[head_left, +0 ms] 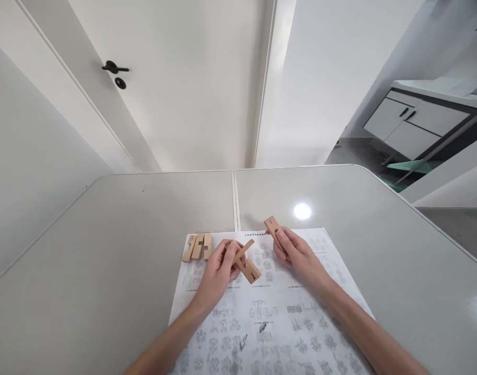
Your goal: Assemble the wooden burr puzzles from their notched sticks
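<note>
1. Left hand (220, 265) pinches two crossed blocks (253, 273) over the sheet (279, 291); right hand (295, 251) grips a single block (271, 224) between thumb and fingers, apart from them.
2. One table (124, 250): pale grey and glossy, with one light seam (235, 198) at its far side.
3. One sheet: white, lying on the table under both hands, filled with rows of grey printed figures.
4. Three loose blocks (198, 247): light brown wood, notched, lying side by side at the sheet's far left corner.
5. Two crossed blocks: brown wood, one slanting up to the right, one down to the right, with a dark mark near its end.
6. One single block: brown wood, its far end tilted up and left, bearing a short dark mark.
7. Blocks in view: six.
</note>
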Demonstrator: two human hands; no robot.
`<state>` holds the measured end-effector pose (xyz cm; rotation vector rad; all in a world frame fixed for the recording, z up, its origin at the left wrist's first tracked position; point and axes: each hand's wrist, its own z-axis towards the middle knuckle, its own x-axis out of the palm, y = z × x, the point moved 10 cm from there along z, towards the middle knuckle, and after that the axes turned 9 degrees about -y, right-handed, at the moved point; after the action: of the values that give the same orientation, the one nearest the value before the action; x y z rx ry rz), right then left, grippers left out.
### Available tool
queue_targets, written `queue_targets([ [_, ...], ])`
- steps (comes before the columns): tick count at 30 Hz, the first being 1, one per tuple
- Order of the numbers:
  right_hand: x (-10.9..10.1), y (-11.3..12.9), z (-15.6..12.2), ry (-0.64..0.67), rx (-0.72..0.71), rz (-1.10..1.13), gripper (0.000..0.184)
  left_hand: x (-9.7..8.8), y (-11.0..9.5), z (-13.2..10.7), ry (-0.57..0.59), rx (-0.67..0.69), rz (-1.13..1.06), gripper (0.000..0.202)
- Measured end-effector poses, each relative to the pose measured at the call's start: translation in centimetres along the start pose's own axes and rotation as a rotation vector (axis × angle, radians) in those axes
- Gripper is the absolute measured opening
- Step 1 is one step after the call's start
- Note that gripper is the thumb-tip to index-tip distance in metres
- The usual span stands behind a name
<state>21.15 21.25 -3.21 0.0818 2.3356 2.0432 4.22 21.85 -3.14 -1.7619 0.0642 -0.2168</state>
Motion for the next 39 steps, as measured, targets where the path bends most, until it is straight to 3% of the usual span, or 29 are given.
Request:
queue_targets([
  [5,2.1,-0.2,-0.8,0.176,0.057,0.191,0.033,0.4,0.6,0.0,0.049,-0.023,0.001,0.035],
  [9,3.7,-0.3,-1.5,0.333,0.047,0.243,0.035,1.5,1.2,-0.4,0.162,-0.053,0.02,0.037],
  [12,4.2,-0.1,-2.0,0.43,0.01,0.282,0.037,2.3,1.3,-1.0,0.243,-0.085,0.01,0.039],
  [16,4.6,-0.4,-2.6,0.519,0.011,0.265,0.032,2.6,1.3,-1.3,0.257,-0.131,0.015,0.045],
  [21,4.7,-1.1,-2.6,0.51,0.062,0.272,0.03,2.6,1.4,-1.3,0.249,-0.153,0.018,0.049],
  [27,4.6,0.1,-2.6,0.44,0.017,0.193,0.034,2.1,2.0,-1.1,0.228,-0.2,-0.033,0.048],
  [39,5.6,0.2,-3.3,0.507,0.084,0.277,0.035,1.7,2.0,-0.9,0.227,-0.233,-0.101,0.047],
])
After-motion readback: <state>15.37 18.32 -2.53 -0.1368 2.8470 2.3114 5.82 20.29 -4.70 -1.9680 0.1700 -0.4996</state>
